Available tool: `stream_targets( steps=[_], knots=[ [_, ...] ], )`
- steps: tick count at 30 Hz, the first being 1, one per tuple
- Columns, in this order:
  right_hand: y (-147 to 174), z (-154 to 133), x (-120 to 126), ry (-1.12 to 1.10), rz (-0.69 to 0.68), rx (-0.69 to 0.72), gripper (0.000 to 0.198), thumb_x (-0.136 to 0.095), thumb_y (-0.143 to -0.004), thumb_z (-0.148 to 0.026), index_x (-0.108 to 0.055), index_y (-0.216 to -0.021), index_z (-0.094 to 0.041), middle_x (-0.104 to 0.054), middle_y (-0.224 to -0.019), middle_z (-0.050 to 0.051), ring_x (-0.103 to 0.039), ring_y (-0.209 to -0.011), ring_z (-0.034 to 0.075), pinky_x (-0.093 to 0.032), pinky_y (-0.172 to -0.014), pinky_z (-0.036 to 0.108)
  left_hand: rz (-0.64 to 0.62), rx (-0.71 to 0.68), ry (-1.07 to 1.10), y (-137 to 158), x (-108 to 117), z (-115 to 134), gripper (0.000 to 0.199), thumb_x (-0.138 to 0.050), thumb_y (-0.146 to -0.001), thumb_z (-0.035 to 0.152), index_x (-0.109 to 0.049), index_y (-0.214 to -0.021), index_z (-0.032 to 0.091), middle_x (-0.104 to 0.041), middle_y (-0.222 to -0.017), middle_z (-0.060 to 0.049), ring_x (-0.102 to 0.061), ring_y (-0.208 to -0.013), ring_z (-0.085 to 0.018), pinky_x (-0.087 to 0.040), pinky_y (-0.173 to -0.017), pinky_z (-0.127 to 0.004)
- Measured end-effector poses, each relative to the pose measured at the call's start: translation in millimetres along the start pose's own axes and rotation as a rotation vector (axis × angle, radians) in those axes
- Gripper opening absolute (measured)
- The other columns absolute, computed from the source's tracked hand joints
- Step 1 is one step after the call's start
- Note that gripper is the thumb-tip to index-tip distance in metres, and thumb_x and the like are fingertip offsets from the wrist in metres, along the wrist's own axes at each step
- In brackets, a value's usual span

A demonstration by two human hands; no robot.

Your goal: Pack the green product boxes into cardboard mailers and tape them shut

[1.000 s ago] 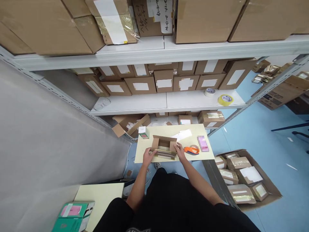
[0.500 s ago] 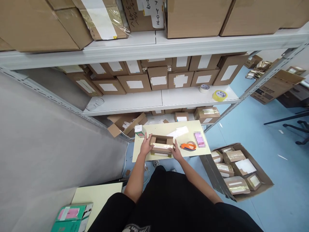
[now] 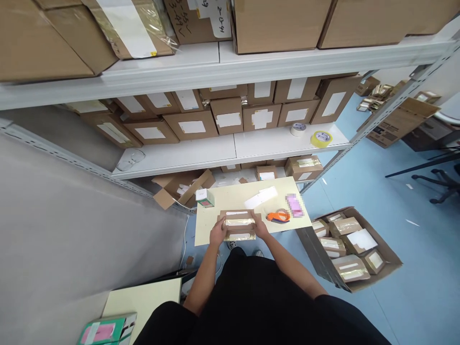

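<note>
A small cardboard box (image 3: 240,225) with clear tape and white label strips rests at the front edge of the cream tabletop (image 3: 230,197). My left hand (image 3: 217,232) grips its left end, with the thumb on top. At the other end, my right hand (image 3: 259,227) holds the box with the fingers over its upper edge. The inside of the box is hidden now. Close to my right hand lies an orange tape dispenser (image 3: 278,216). A white sheet of paper (image 3: 261,196) is behind the box, and a small white and green carton (image 3: 204,197) stands at the back left.
A pink, pixelated item (image 3: 294,206) lies at the table's right. Shelves with several cartons rise ahead, two tape rolls (image 3: 321,139) on the middle board (image 3: 201,153). A large open carton (image 3: 305,254) of small boxes sits on the floor at right. Another open carton (image 3: 165,197) is at left.
The box's open top is now covered by folded flaps. Both hands have come slightly nearer to me with it, and the view has shifted a little.
</note>
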State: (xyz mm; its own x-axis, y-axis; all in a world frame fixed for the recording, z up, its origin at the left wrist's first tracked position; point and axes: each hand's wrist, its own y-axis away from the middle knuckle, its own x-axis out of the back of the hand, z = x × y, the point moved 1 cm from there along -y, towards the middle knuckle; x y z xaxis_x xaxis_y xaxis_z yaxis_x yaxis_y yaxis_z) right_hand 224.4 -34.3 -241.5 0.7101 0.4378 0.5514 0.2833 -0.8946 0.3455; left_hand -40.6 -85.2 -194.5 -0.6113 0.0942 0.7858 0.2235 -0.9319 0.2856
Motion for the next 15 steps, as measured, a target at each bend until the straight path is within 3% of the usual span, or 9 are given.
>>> stream_targets(
  steps=[5,7,11,15],
  knots=[
    [-7.7,-0.8,9.3,-0.086,0.002,-0.043,0.070,-0.060,-0.090,-0.025,-0.046,-0.158,-0.032,-0.079,-0.100,0.004,-0.072,-0.094,0.028,-0.052,-0.090,0.036,-0.106,0.125,-0.172,-2.7,-0.9,18.5,0.081,-0.067,-0.087,0.056,-0.041,-0.160,0.033,-0.035,-0.168,-0.014,-0.064,-0.128,-0.036,-0.054,-0.099,-0.044],
    [-4.5,1.1,5.2,-0.144,0.035,-0.020,0.068,-0.060,-0.090,-0.028,-0.048,-0.157,-0.034,-0.079,-0.106,0.004,-0.072,-0.097,0.028,-0.052,-0.093,0.037,-0.106,0.144,-0.193,-2.3,-1.7,21.7,0.078,-0.064,-0.089,0.058,-0.041,-0.160,0.034,-0.032,-0.169,-0.015,-0.065,-0.125,-0.036,-0.054,-0.097,-0.045],
    [3.1,12.3,2.0,-0.204,0.172,-0.017,0.069,-0.058,-0.092,-0.038,-0.043,-0.159,-0.031,-0.065,-0.142,0.007,-0.063,-0.124,0.031,-0.049,-0.106,0.043,-0.073,0.154,-0.209,-1.4,-3.6,24.6,0.074,-0.061,-0.091,0.058,-0.043,-0.159,0.036,-0.036,-0.168,-0.013,-0.067,-0.121,-0.035,-0.055,-0.094,-0.044],
    [5.2,43.3,28.2,-0.182,0.359,-0.103,0.072,-0.054,-0.091,-0.037,-0.039,-0.159,-0.019,-0.059,-0.148,0.014,-0.051,-0.139,0.033,-0.042,-0.115,0.047,-0.057,0.132,-0.242,-2.9,-7.5,30.1,0.072,-0.060,-0.092,0.059,-0.043,-0.158,0.036,-0.037,-0.167,-0.013,-0.069,-0.116,-0.035,-0.056,-0.091,-0.044]
  ],
)
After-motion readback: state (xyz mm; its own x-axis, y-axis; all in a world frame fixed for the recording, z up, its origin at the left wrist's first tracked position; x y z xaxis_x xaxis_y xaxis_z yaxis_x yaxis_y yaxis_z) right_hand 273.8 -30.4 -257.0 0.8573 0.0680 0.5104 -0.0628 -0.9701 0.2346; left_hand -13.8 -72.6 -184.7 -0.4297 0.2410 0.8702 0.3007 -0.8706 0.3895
